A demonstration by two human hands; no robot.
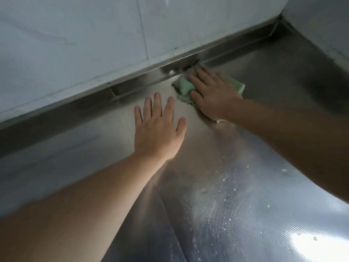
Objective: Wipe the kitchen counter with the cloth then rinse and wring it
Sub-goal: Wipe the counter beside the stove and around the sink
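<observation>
Crumpling green cloth under right hand

Pale tiled wall with a thin vertical joint; second wall meets it at the far right corner. Steel upstand along the wall base. Bright glare lower right.
</observation>
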